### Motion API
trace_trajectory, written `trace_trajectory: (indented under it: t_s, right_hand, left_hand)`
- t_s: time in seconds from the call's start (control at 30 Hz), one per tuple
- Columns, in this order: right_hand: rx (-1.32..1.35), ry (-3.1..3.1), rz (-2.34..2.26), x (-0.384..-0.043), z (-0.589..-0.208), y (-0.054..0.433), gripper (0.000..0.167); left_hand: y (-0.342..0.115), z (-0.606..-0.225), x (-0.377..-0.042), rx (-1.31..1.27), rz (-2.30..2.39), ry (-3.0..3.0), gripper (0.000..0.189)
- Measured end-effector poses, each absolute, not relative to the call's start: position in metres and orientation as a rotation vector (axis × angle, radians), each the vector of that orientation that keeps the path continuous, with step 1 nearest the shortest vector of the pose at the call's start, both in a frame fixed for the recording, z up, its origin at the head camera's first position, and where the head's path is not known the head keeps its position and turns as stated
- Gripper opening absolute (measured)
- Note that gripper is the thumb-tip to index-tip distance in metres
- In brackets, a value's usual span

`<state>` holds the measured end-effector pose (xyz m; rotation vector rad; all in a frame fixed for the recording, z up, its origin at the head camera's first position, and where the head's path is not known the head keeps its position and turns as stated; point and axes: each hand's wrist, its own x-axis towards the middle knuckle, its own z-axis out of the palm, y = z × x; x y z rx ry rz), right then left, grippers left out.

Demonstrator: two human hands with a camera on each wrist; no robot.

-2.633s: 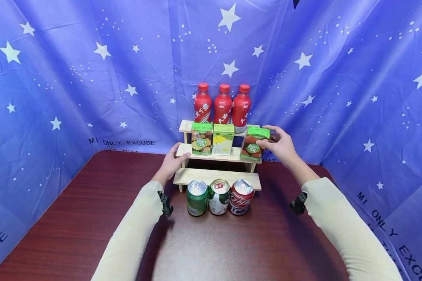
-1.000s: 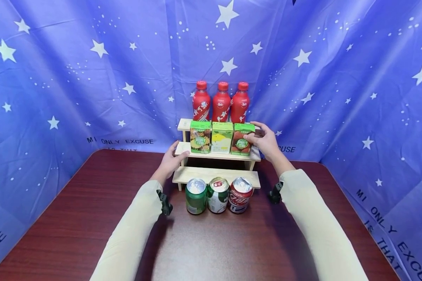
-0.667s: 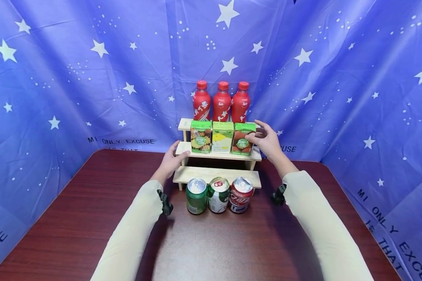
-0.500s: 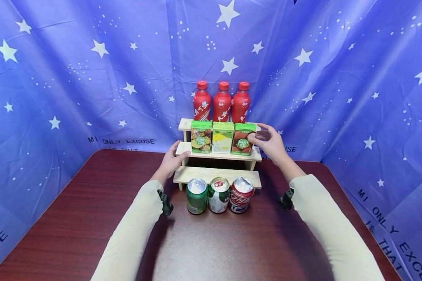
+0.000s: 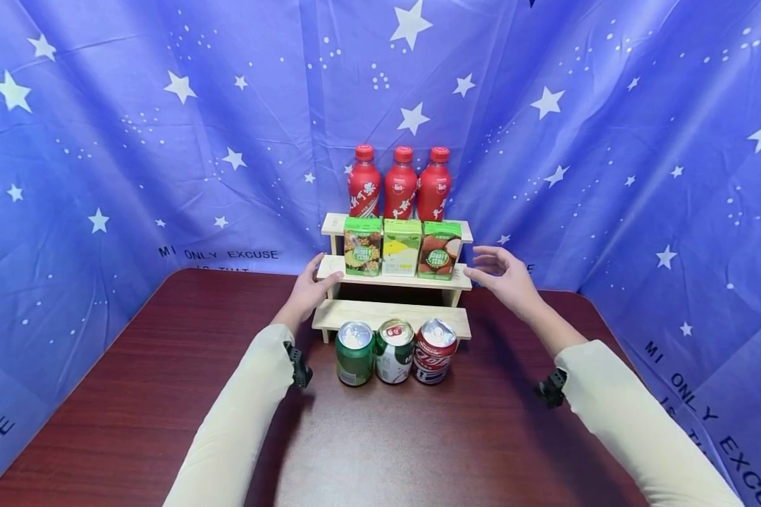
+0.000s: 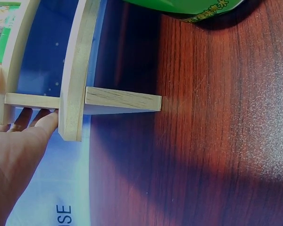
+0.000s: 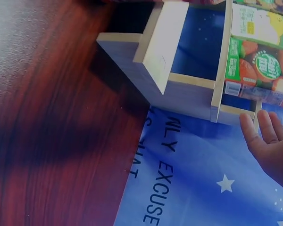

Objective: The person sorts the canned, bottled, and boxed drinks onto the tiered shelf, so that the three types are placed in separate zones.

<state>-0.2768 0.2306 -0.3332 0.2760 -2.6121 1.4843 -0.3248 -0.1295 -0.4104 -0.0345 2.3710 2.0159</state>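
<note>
A three-step wooden display stand (image 5: pixel 390 314) stands at the far side of the table. My left hand (image 5: pixel 304 292) holds the left end of its middle step, thumb on top; in the left wrist view its fingers (image 6: pixel 48 120) reach behind the side board. Three juice boxes stand upright in a row on that step: a pineapple one (image 5: pixel 363 248), a pale green one (image 5: pixel 401 250) and a red-brown one (image 5: pixel 440 252). My right hand (image 5: pixel 507 278) is off to the right of the red-brown box, fingers spread and holding nothing, thumb close by the step's right end.
Three red bottles (image 5: pixel 399 184) line the top step. In front of the bottom step, a green can (image 5: pixel 355 359), a green-and-white can (image 5: pixel 394 359) and a red can (image 5: pixel 434 355) stand on the dark wooden table (image 5: pixel 380 443). A blue star-printed curtain (image 5: pixel 260 127) hangs behind and at both sides.
My right hand has slid the red-brown juice box left against the pale green one, released it and drawn back right and down. My left hand has kept its hold on the stand.
</note>
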Motion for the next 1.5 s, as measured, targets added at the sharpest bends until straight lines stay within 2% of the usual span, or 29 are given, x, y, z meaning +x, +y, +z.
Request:
trace_trajectory:
  t_s: [0.17, 0.63, 0.97, 1.5]
  right_hand:
    - [0.341, -2.622, 1.517, -0.268, -0.337, 0.226, 0.052]
    - [0.611, -2.741, 1.512, -0.244, -0.361, 0.215, 0.048]
    - [0.83, -2.798, 1.598, -0.227, -0.387, 0.211, 0.064]
    - [0.747, -2.741, 1.631, -0.221, -0.409, 0.201, 0.075]
  left_hand:
    - [-0.13, -0.412, -0.326, -0.036, 2.011, 2.374, 0.08]
    - [-0.128, -0.413, -0.324, -0.049, 1.978, 2.395, 0.079]
    - [-0.129, -0.411, -0.325, -0.067, 1.978, 2.397, 0.079]
    - [-0.13, -0.412, -0.327, -0.059, 1.99, 2.37, 0.079]
